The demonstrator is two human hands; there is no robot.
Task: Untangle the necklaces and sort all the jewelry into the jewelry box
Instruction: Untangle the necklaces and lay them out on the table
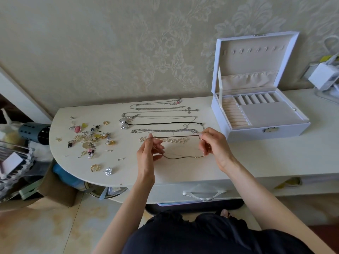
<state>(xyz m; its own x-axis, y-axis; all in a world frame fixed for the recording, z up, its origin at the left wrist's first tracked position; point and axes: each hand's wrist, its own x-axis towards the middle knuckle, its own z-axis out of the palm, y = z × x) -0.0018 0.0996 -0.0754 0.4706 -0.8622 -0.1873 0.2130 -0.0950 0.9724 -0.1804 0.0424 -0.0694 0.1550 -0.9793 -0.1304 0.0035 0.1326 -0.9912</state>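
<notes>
My left hand [149, 155] and my right hand [213, 145] pinch a thin brown cord necklace [176, 137] and hold it stretched between them just above the white table [266, 158]; its lower loop [183, 158] sags beneath. Behind it lie several straightened necklaces: a pearl-like strand [165, 139], silver chains [165, 130], a black cord with a silver bow [126, 123] and a chain with a cross pendant [191, 110]. The white jewelry box [260, 99] stands open at the right, its beige compartments bare.
A heap of small earrings, brooches and rings [89, 138] lies on the table's left part, with a gold ring [95, 167] and a snowflake brooch [107, 171] nearer the edge. A dark blue holder [34, 132] and cluttered boxes sit left of the table. A white device [324, 76] stands at far right.
</notes>
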